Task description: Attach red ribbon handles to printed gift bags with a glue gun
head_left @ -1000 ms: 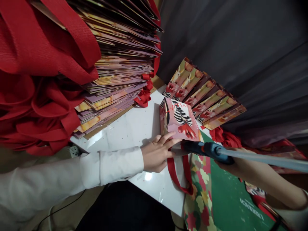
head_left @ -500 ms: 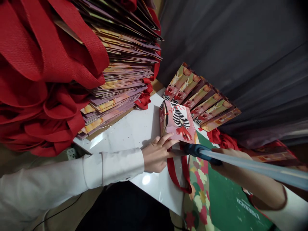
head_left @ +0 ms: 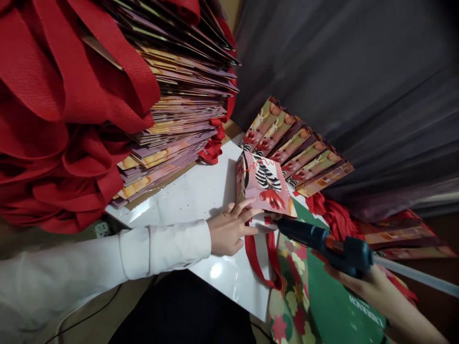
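Left hand (head_left: 231, 228) presses flat — fingers spread — on the pink bag (head_left: 263, 184) on the white bench (head_left: 201, 191); right hand (head_left: 362, 279) grips the glue gun (head_left: 322, 241), nozzle at the bag's near edge.

Craft workshop — stacked gift bags (head_left: 179, 124), glue gun (head_left: 322, 241)

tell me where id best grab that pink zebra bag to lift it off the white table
Probably by the red ribbon handle, coming from the near side. The pink zebra bag lies flat on the white table, so its faces give little to pinch, while the handle loops free toward the table's near edge. The left hand presses the bag's near end; the right hand holds the glue gun.
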{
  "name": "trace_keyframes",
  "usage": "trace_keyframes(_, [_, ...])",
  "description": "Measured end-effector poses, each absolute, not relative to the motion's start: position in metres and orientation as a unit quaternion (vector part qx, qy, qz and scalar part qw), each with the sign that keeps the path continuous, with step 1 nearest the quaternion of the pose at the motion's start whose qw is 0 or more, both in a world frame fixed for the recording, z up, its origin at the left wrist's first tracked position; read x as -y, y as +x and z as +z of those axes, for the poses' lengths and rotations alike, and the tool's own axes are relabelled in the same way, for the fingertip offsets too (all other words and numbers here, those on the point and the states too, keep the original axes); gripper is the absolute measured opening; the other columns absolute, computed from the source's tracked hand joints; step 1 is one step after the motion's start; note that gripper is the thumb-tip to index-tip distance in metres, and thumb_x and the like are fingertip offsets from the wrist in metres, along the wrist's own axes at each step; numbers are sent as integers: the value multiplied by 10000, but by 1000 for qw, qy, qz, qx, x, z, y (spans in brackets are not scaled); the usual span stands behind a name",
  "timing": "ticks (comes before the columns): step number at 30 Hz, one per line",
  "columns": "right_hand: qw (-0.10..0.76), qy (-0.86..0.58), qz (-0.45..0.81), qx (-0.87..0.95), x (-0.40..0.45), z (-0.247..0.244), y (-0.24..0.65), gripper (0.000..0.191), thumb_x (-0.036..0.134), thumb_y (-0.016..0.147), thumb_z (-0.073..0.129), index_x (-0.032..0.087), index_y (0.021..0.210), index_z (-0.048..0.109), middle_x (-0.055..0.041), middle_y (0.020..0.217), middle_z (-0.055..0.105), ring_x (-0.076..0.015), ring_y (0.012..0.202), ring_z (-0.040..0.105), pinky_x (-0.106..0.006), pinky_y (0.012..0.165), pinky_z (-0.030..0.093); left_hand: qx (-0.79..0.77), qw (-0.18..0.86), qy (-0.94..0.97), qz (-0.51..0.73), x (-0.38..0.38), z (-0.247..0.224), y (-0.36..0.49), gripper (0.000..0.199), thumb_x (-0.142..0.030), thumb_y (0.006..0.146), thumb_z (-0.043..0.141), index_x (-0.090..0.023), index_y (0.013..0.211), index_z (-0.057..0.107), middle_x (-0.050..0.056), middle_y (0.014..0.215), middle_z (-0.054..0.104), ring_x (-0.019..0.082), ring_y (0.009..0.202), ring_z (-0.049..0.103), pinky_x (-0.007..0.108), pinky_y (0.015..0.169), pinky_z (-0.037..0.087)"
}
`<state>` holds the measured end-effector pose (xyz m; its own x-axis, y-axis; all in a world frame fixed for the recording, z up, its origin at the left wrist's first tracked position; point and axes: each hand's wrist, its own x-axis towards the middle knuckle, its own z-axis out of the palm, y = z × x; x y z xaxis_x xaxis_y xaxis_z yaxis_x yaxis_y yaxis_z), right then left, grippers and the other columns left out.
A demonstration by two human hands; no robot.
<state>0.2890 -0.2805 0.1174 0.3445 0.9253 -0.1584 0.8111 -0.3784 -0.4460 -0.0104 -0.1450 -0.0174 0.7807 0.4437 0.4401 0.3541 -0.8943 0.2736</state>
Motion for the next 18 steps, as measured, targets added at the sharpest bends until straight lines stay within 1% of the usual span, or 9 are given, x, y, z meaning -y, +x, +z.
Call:
trace_keyframes(1, [152, -797, 217, 543, 282, 114, 289, 412, 487, 590, 800, 193, 871, 731, -64, 864, 744, -299, 843, 669, -322, 743, 558, -212, 86, 939, 256, 145, -18, -10, 530, -199, 704, 602, -338, 1214, 627, 46, 1478, 343, 369, 1389, 193, 477, 941, 344])
trace_keyframes(3, [158, -776, 257, 554, 279, 107, 289, 437, 508, 629, 778, 169, 898, 720, -83, 896, 743, -288, 838, 672, -330, 753, 562, -213, 81, 938, 259, 145, -18, -10, 530, -194, 696, 599, -334, 1206, 633, 47, 1481, 332, 378, 1383, 198, 478, 931, 346])
trace_keyframes(5, [151, -762, 271, 568, 273, 102, 286, 436, 537, 645, 755, 165, 868, 710, -80, 858, 737, -273, 793, 671, -322, 717, 563, -214, 77, 938, 260, 145, -18, -10, 540, -184, 694, 599, -339, 1210, 628, 48, 1473, 336, 379, 1377, 208, 477, 923, 345])
trace_keyframes(7, [118, -753, 266, 590, 265, 102, 281, 432, 559, 651, 725, 163, 823, 702, -70, 790, 723, -262, 740, 663, -305, 659, 557, -215, 75, 939, 259, 146, -17, -10, 531, -180, 706, 602, -343, 1211, 626, 52, 1455, 351, 373, 1371, 217, 474, 926, 338])
trace_keyframes(9, [72, -746, 231, 620, 257, 105, 276, 423, 567, 671, 677, 160, 785, 696, -63, 728, 702, -248, 679, 646, -292, 592, 541, -221, 68, 937, 261, 146, -17, -10, 444, -206, 756, 594, -336, 1178, 642, 53, 1434, 370, 364, 1367, 222, 465, 927, 331])
trace_keyframes(11, [26, -731, 196, 654, 251, 109, 273, 394, 546, 715, 618, 163, 772, 691, -59, 705, 690, -235, 634, 631, -291, 555, 525, -226, 57, 934, 270, 147, -18, -9, 312, -259, 829, 571, -325, 1119, 666, 51, 1413, 386, 351, 1369, 220, 450, 920, 325])
trace_keyframes(14, [1, -696, 173, 696, 244, 114, 273, 325, 478, 752, 592, 174, 813, 691, -51, 749, 695, -222, 643, 629, -300, 591, 532, -232, 40, 931, 280, 146, -20, -7, 212, -304, 891, 546, -323, 1056, 678, 36, 1412, 384, 328, 1370, 215, 424, 897, 322])
trace_keyframes(16, [7, -680, 186, 709, 240, 116, 274, 301, 459, 750, 611, 180, 832, 689, -43, 759, 692, -212, 650, 627, -298, 613, 542, -230, 30, 931, 281, 146, -20, -7, 214, -286, 899, 545, -334, 1064, 673, 31, 1421, 372, 323, 1361, 220, 414, 878, 323])
trace_keyframes(18, [19, -673, 222, 706, 236, 118, 274, 322, 471, 751, 626, 178, 870, 689, -40, 770, 692, -208, 655, 630, -291, 617, 548, -227, 22, 932, 280, 145, -21, -7, 238, -266, 894, 553, -348, 1088, 664, 35, 1420, 366, 328, 1350, 227, 412, 859, 326])
